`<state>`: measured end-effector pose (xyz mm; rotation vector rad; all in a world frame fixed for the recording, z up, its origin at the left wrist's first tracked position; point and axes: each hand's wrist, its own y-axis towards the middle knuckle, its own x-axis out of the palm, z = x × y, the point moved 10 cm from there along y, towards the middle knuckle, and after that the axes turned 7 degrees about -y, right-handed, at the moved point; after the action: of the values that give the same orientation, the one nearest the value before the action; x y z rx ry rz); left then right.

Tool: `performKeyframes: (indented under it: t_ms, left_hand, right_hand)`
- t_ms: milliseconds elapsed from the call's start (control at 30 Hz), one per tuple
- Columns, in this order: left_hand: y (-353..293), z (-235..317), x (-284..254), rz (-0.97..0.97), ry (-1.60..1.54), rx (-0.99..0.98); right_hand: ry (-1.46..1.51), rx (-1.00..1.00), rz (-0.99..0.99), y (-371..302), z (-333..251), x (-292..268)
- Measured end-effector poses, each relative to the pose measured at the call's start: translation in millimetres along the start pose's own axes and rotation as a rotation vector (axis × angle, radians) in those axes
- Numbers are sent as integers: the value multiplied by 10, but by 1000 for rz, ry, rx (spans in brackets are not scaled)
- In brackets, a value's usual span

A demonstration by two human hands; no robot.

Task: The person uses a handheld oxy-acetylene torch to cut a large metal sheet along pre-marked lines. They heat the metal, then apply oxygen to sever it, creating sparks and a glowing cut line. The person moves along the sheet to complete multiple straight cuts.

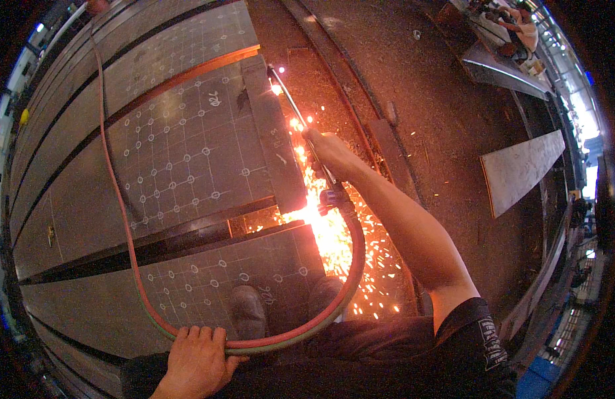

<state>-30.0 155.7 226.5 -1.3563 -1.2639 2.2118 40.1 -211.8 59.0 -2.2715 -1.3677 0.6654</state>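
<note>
My right hand [328, 151] grips a long metal cutting torch [299, 117] whose tip burns at the far corner of a marked steel plate [187, 149]. Sparks and a bright glow [324, 223] pour down along the plate's right edge. My left hand [197, 359] is closed around the red and green twin hose [124, 219], which loops from the torch handle under my arm and runs up the left side of the plate. My two dark shoes [249, 309] stand on a nearer plate [207, 276] drawn with a grid and circles.
More long steel plates [68, 106] lie to the left, separated by dark gaps. A dirt floor [420, 100] with rails lies to the right, with a loose steel sheet [520, 169] on it. Another person [520, 26] sits at the far top right.
</note>
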Motion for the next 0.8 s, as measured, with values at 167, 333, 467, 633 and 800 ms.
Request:
performKeyframes:
  t_ms: [167, 333, 467, 633, 800]
  left_hand:
    - [-12, -25, -13, 39, -18, 11]
    - [50, 40, -54, 13, -18, 34]
    - [26, 14, -66, 5, -37, 2]
    - [7, -31, -14, 7, -29, -1]
    - [43, 37, -89, -5, -53, 14]
  right_hand:
    - [-389, -350, 14, -92, -355, 89]
    - [-958, -815, 217, 246, -51, -131]
    - [-522, -568, 149, 165, -55, -132]
    - [-188, -151, -47, 14, -63, 21]
    - [-678, -682, 108, 95, -131, -128]
